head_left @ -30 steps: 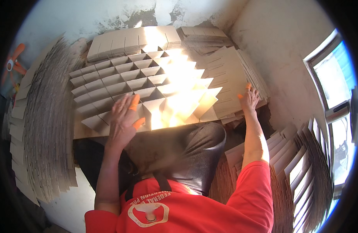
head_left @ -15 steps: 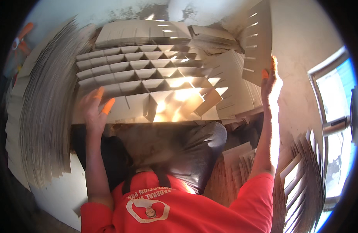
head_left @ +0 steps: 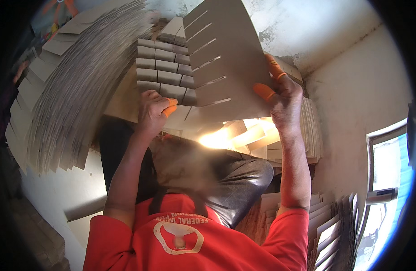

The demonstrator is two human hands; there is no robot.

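My right hand (head_left: 284,97) grips the right edge of a large brown cardboard divider sheet (head_left: 235,58) with a row of slots along its left side. The sheet is raised and tilted over a grid of interlocked cardboard dividers (head_left: 167,77), hiding much of it. At the grid's near side, my left hand (head_left: 154,110) is closed in a pinch, its fingertips at the top edge of the nearest divider strip (head_left: 183,117). Whether they also touch the raised sheet's corner, I cannot tell. Orange finger covers are on the thumb and a finger of each hand.
A tall fanned stack of cardboard sheets (head_left: 81,90) stands on the left. More cardboard (head_left: 312,131) is piled beyond my right forearm, and upright slotted pieces (head_left: 330,230) stand at the lower right. Bright sunlight falls on the grid's near right. A window (head_left: 388,167) is at the far right.
My right hand has brought the slotted sheet from the right side leftward over the grid. My left hand has moved right and closed from open fingers to a pinch. The view has turned.
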